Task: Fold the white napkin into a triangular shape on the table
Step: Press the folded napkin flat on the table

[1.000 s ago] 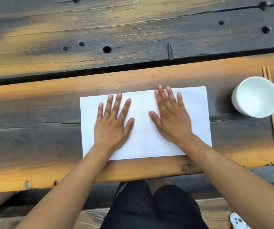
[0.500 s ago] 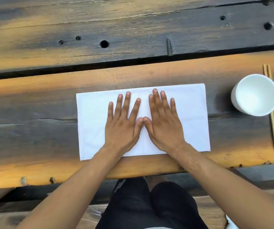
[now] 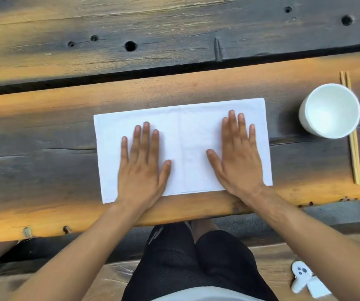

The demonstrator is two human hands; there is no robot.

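Nearest me, by the lap, I counted one white controller on the lower plank. On the wooden table lay one white napkin, a flat rectangle near the front edge with a faint crease down its middle. I had two hands on it, well apart: the left hand pressed flat on its left half, the right hand flat on its right half, fingers extended, palms down, grasping nothing. Off to the right stood one white cup, resting over one pair of chopsticks.
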